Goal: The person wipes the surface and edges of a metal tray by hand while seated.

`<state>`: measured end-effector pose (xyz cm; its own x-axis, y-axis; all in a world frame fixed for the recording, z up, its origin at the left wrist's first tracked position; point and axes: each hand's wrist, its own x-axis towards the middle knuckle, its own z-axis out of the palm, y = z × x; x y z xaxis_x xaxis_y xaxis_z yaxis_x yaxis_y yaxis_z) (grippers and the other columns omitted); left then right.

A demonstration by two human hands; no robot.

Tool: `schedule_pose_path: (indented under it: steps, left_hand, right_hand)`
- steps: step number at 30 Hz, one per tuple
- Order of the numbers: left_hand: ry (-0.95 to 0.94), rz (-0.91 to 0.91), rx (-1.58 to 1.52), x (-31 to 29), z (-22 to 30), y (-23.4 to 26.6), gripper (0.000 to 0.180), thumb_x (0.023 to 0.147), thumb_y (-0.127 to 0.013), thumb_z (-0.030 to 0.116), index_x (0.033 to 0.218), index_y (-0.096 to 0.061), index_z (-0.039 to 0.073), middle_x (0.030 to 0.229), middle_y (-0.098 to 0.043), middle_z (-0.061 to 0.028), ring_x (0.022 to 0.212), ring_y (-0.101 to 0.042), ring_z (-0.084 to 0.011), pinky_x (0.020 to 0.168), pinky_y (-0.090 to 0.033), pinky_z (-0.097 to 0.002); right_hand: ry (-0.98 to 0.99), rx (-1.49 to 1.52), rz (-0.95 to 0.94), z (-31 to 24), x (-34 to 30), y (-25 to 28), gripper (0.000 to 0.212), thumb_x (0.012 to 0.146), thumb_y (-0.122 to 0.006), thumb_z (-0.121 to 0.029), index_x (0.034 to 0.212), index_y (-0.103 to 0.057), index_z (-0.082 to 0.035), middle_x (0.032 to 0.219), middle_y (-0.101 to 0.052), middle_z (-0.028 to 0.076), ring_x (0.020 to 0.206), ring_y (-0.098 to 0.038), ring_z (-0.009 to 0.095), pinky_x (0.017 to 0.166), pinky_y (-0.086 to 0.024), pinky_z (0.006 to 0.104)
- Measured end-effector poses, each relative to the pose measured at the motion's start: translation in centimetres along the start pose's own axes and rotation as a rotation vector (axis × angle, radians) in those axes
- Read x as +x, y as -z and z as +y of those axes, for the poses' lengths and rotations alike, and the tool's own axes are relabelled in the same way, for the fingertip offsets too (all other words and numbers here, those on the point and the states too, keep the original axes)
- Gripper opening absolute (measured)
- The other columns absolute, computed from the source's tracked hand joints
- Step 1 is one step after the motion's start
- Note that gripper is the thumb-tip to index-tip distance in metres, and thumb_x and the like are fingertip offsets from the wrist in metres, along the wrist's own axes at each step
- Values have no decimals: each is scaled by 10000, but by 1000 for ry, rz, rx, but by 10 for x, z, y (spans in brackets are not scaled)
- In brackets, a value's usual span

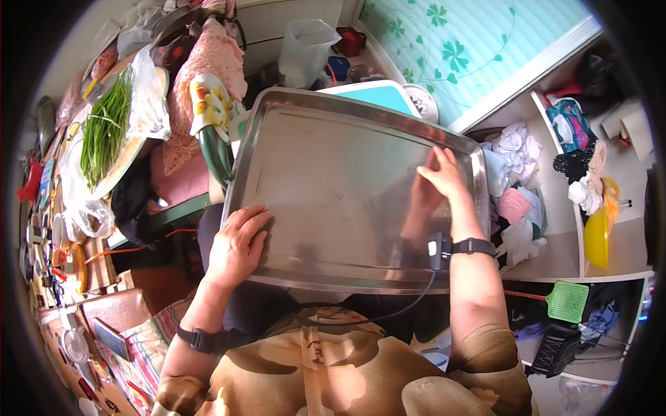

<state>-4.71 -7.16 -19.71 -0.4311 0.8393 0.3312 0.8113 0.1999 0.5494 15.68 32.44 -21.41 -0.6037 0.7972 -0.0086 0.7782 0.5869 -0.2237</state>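
We see smooth metal tray (326,173), glossy, mirror-like toward right edge. Bag (305,52): thin translucent plastic. At left edge of shelf (560,239), crumpled cloth (517,159), matt. We note swatter (567,301): plastic mesh.

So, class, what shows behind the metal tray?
Beyond the metal tray, a translucent bag, turquoise panel and round white object show; the panel's nearer part and anything covered cannot be seen.

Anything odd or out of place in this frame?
Clothes on the shelving at right lie crumpled in a heap, not folded. The metal tray shows a few small dark marks; dirt or scratches, can't tell. No spill visible on it.
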Motion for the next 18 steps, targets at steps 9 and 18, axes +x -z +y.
schedule_pose_path:
  steps: [9, 18]
  left_hand:
    - [30, -44, 29, -1, -2, 2, 388, 734, -636, 15, 1119, -595, 36, 1153, -587, -122, 1039, -562, -335, 919, -458, -398]
    - [38, -88, 82, 2, 3, 0, 382, 738, -643, 26, 1118, -602, 32, 1168, -582, -125, 1055, -558, -337, 935, -450, -402]
  right_hand:
    - [602, 107, -268, -169, -17, -34, 761, 668, -782, -405, 1345, -484, -225, 1485, -324, 110, 1372, -274, 334, 1087, -304, 522]
    - [268, 96, 49, 12, 43, 1, 462, 747, -725, -278, 1181, -605, -173, 1286, -527, 123, 1167, -515, 323, 987, -440, 429]
